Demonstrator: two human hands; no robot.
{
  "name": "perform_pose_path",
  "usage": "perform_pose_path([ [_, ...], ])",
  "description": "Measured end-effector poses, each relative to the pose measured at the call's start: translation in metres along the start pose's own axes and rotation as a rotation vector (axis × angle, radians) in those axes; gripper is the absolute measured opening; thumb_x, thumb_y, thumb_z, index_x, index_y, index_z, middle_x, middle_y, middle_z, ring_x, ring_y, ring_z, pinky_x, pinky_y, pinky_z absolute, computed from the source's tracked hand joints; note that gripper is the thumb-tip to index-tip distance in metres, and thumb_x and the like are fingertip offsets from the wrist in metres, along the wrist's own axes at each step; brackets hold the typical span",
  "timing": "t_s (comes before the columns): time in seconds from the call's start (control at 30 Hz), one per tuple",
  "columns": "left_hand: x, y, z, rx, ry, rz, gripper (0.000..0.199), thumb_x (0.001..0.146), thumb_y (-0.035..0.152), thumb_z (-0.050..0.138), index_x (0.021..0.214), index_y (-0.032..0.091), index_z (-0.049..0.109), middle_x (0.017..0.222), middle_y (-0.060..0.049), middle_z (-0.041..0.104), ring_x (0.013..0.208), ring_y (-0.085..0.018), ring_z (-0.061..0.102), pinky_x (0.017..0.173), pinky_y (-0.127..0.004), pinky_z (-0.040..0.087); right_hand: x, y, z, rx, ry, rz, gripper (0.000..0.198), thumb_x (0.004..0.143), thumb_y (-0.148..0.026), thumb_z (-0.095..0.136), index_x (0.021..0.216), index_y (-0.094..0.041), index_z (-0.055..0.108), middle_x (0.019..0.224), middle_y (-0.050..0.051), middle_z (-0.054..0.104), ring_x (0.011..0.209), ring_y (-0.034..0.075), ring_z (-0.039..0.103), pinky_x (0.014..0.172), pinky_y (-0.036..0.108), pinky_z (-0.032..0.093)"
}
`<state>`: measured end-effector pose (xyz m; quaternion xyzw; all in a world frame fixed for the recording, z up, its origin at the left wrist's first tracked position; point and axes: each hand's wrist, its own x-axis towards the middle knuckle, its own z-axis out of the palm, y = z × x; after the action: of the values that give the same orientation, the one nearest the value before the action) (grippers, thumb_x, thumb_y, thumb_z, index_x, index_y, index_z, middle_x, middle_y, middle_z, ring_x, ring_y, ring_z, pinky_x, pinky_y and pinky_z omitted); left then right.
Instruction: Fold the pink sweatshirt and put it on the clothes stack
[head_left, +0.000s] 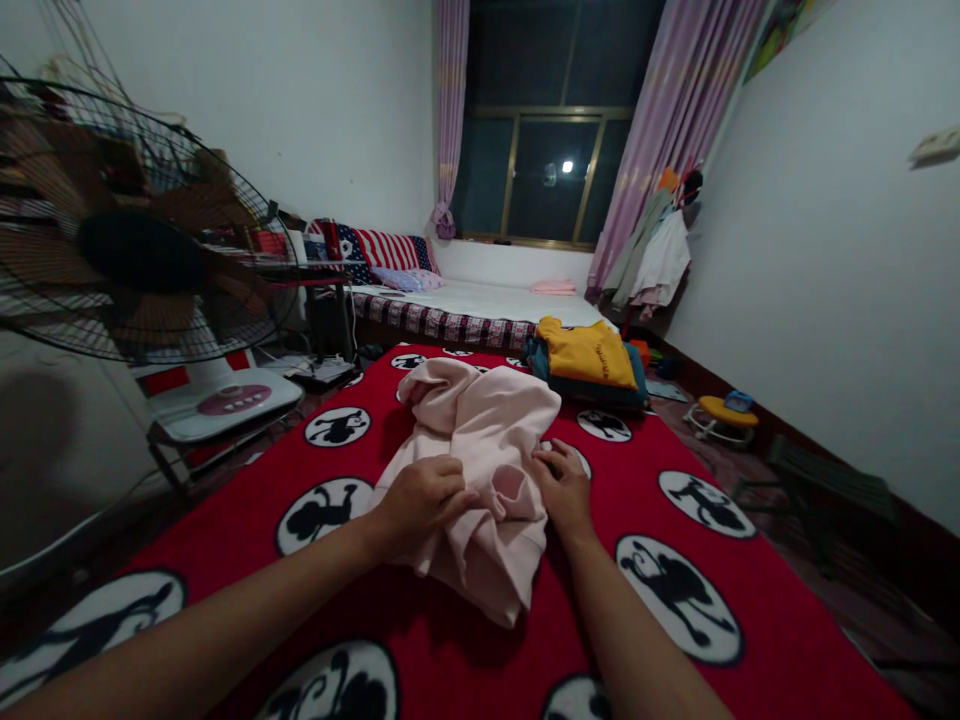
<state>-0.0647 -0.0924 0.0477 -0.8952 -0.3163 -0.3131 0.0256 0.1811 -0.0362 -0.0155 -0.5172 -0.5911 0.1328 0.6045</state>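
A crumpled pale pink sweatshirt (491,425) lies on the red blanket (420,640), its far end bunched up and a sleeve-like opening facing me. At its left side my left hand (424,500) is closed, pinching the cloth between thumb and fingers. My right hand (564,492) grips the right edge of the same garment with curled fingers. Parts of the cloth under both hands are hidden. Beyond the right hand sits a stack of folded clothes, with a yellow garment (589,352) on top and dark teal cloth (555,378) beneath.
A large fan (142,250) stands on a white chair (225,400) at the left. Past the blanket is another bed (480,298) under the window. On the right floor are a yellow-seated stool (718,411) and a dark folding stool (832,480). Clothes (664,255) hang by the curtain.
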Motion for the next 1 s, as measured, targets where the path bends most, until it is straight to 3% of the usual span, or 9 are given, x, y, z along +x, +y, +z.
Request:
perform_pose_path([
  [0.17, -0.001, 0.006, -0.014, -0.216, 0.107, -0.062, 0.037, 0.097, 0.036, 0.044, 0.071, 0.016, 0.06, 0.079, -0.004, 0.056, 0.074, -0.014, 0.055, 0.067, -0.024, 0.043, -0.002, -0.022, -0.005, 0.118, 0.013, 0.016, 0.026, 0.083, -0.041, 0.056, 0.085, -0.019, 0.07, 0.114, 0.012, 0.062, 0.109, 0.026, 0.057, 0.094, 0.043, 0.045],
  [0.3, -0.001, 0.005, -0.009, -0.08, 0.108, -0.169, 0.018, 0.09, 0.034, 0.055, 0.087, 0.018, 0.062, 0.103, -0.007, 0.061, 0.097, -0.021, 0.056, 0.087, -0.033, 0.044, -0.013, -0.041, 0.007, 0.144, -0.264, -0.021, 0.04, 0.086, -0.043, 0.053, 0.117, -0.019, 0.059, 0.122, 0.013, 0.06, 0.105, 0.024, 0.059, 0.088, 0.039, 0.049],
  [0.4, -0.004, -0.008, 0.002, 0.041, 0.02, -0.338, 0.03, 0.087, 0.037, 0.058, 0.11, 0.018, 0.06, 0.122, -0.011, 0.058, 0.113, -0.026, 0.051, 0.098, -0.042, 0.04, -0.021, -0.049, 0.016, -0.162, -0.494, -0.187, 0.059, 0.075, -0.036, 0.068, 0.129, -0.018, 0.053, 0.119, 0.013, 0.061, 0.109, 0.028, 0.055, 0.094, 0.043, 0.044],
  [0.47, -0.007, -0.018, 0.01, 0.031, -0.063, -0.399, 0.035, 0.089, 0.041, 0.053, 0.116, 0.018, 0.06, 0.121, -0.011, 0.06, 0.112, -0.025, 0.052, 0.098, -0.041, 0.041, -0.022, -0.051, 0.019, -0.37, -0.598, -0.253, 0.054, 0.071, -0.027, 0.07, 0.123, -0.018, 0.058, 0.113, 0.012, 0.062, 0.105, 0.028, 0.055, 0.091, 0.042, 0.044],
  [0.57, -0.01, -0.027, 0.016, 0.017, -0.095, -0.394, 0.034, 0.094, 0.044, 0.044, 0.107, 0.02, 0.064, 0.108, -0.008, 0.065, 0.106, -0.023, 0.055, 0.095, -0.038, 0.041, -0.02, -0.052, 0.02, -0.48, -0.66, -0.257, 0.026, 0.072, -0.017, 0.063, 0.098, -0.019, 0.067, 0.096, 0.008, 0.065, 0.092, 0.024, 0.057, 0.078, 0.034, 0.045],
  [0.7, -0.009, -0.024, 0.018, 0.022, -0.007, -0.446, 0.041, 0.095, 0.049, 0.038, 0.086, 0.018, 0.063, 0.091, -0.006, 0.065, 0.09, -0.021, 0.057, 0.08, -0.033, 0.042, -0.025, -0.052, 0.02, -0.25, -0.542, -0.206, 0.006, 0.069, -0.016, 0.062, 0.072, -0.021, 0.063, 0.08, 0.003, 0.062, 0.077, 0.019, 0.056, 0.069, 0.028, 0.044],
  [0.83, -0.009, -0.026, 0.021, -0.111, 0.029, -0.553, 0.051, 0.093, 0.056, 0.035, 0.066, 0.018, 0.055, 0.066, -0.001, 0.057, 0.065, -0.016, 0.052, 0.059, -0.026, 0.033, -0.025, -0.053, 0.013, 0.296, -0.302, 0.038, 0.015, 0.072, -0.033, 0.066, 0.067, -0.02, 0.059, 0.1, 0.007, 0.066, 0.09, 0.021, 0.061, 0.073, 0.03, 0.048],
  [0.93, -0.008, -0.036, 0.013, -0.356, 0.143, -0.649, 0.055, 0.089, 0.059, 0.038, 0.054, 0.017, 0.046, 0.053, 0.002, 0.044, 0.054, -0.012, 0.043, 0.051, -0.024, 0.027, -0.006, -0.05, -0.02, 0.55, -0.033, 0.278, 0.027, 0.069, -0.046, 0.07, 0.079, -0.022, 0.061, 0.089, 0.004, 0.069, 0.081, 0.021, 0.064, 0.069, 0.032, 0.051],
  [1.0, -0.009, -0.044, -0.003, -0.514, 0.234, -0.7, 0.055, 0.084, 0.062, 0.042, 0.052, 0.018, 0.043, 0.051, 0.003, 0.04, 0.05, -0.01, 0.037, 0.048, -0.023, 0.027, 0.008, -0.049, -0.061, 0.551, 0.135, 0.294, 0.036, 0.071, -0.052, 0.067, 0.09, -0.022, 0.063, 0.083, 0.003, 0.068, 0.077, 0.021, 0.065, 0.068, 0.033, 0.053],
])
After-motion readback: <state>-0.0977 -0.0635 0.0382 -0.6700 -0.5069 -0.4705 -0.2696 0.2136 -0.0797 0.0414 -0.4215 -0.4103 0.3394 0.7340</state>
